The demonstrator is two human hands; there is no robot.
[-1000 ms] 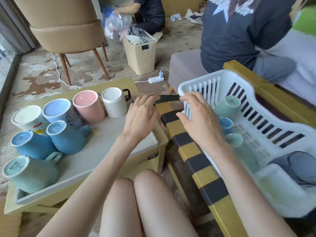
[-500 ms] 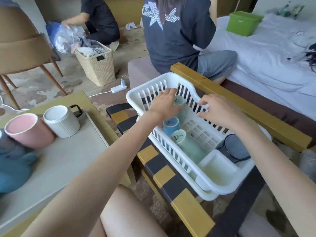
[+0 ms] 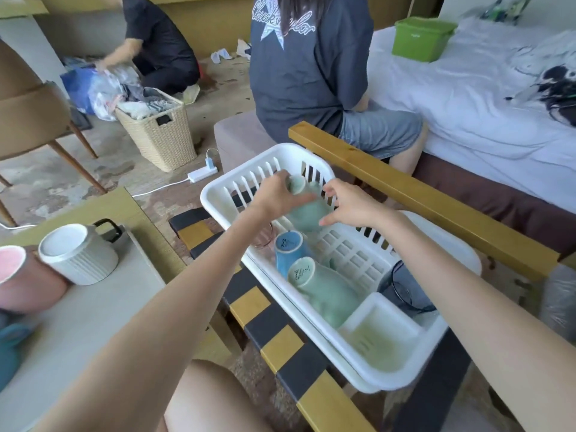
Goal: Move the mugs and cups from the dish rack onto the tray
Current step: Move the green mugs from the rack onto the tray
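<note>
Left grip point(image 3: 276, 196) wraps the upturned base end of the green mug point(image 3: 307, 210), fingers curled round it. Right grip point(image 3: 349, 207) is on the same mug from the right: fingers curved over its side, thumb under the lower edge, so both grips hold it. Mug is tilted, over the far end of the dish rack point(image 3: 282, 148); can't tell if it's clear of the rack floor. Also in rack, nearer cam: blue mug point(image 3: 290, 247) base-up, 2nd green mug point(image 3: 314, 285) just beside it, both leaning. Clear glass point(image 3: 265, 235) next to the blue mug, partly hidden by the left forearm. Dark glass bowl point(image 3: 405, 291) at the rack's right side. Rack sits on striped desk point(image 3: 282, 346), yellow/black. Tray point(image 3: 93, 322) is on low desk point(image 3: 124, 204) to the left, well apart from the rack. On it: white ribbed mug point(image 3: 81, 260) w/ black handle, touching pink mug point(image 3: 21, 279); teal mug point(image 3: 7, 350) cut off at frame edge. Bkgd: person in grey tee point(image 3: 305, 73) seated, back to cam; 2nd person point(image 3: 156, 42) crouched by wicker basket point(image 3: 159, 135); green box point(image 3: 424, 39) on bed point(image 3: 467, 104).
</note>
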